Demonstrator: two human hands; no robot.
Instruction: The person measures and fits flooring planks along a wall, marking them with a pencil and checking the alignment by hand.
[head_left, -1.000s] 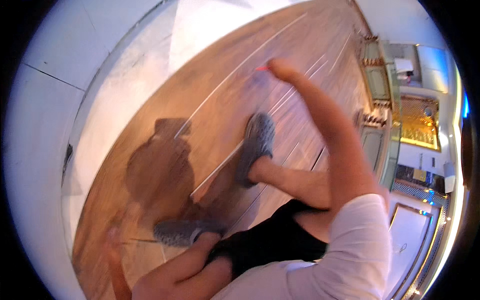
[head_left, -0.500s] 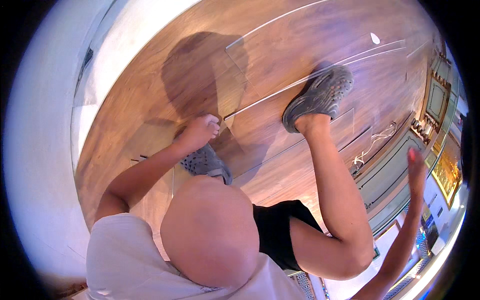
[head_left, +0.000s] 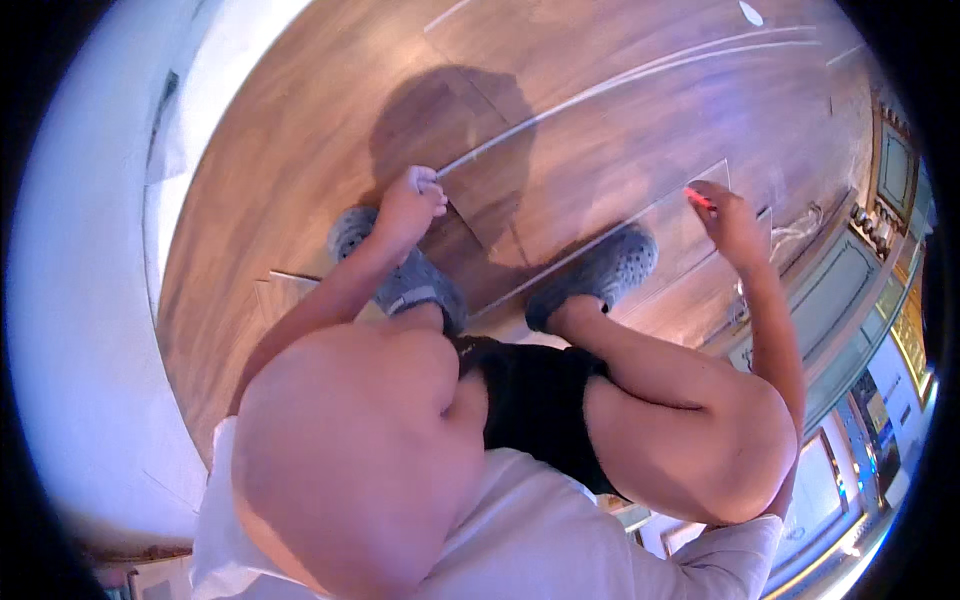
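Observation:
My left hand [head_left: 417, 205] is closed on the near end of a long thin white strip [head_left: 520, 128] that stretches to the upper right across the wood-look floor [head_left: 270, 170]. My right hand [head_left: 722, 222], at the right, is closed on a small red object [head_left: 700, 198], too small to identify. Below my hands, my two grey perforated clogs [head_left: 590, 275] rest on the floor, with my bare bent knees nearer the camera.
A white wall [head_left: 90, 300] runs along the left. Ornate pale-green cabinet fronts [head_left: 890, 165] line the right, with white cables [head_left: 805, 225] on the floor beside them. Thin board seams or strips cross the floor, and a small white piece [head_left: 750, 13] lies at the top.
I have crouched lower. My left hand has moved up onto the strip's end, and my right hand has swung up and inward from the far right. My right foot has shifted nearer.

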